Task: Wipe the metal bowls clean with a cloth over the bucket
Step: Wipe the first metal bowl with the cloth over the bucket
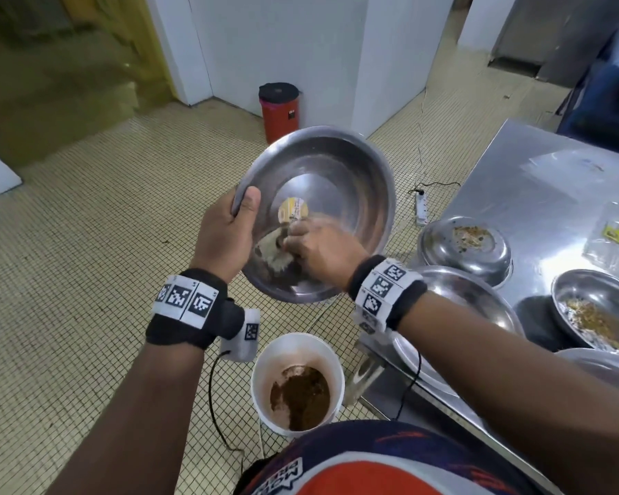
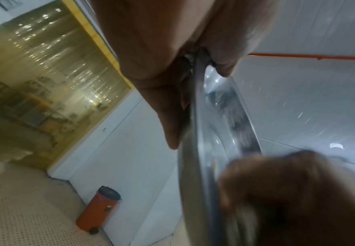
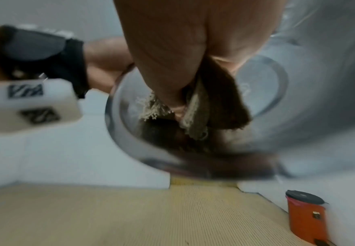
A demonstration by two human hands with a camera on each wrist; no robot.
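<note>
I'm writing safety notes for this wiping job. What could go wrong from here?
The left hand grips the tilted bowl by its rim only; hard strokes from the right hand with the cloth might twist it loose. The bucket sits nearer the person than the bowl, so residue may fall on the floor.

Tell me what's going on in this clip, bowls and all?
A person is wiping out a metal bowl, held tilted above a white bucket of brown slop on the tiled floor. The left hand holds the bowl by its rim, thumb inside. The right hand holds a brown cloth and rubs the bowl's lower inside wall. On the steel table to the right, other metal bowls wait; two of them show food scraps.
</note>
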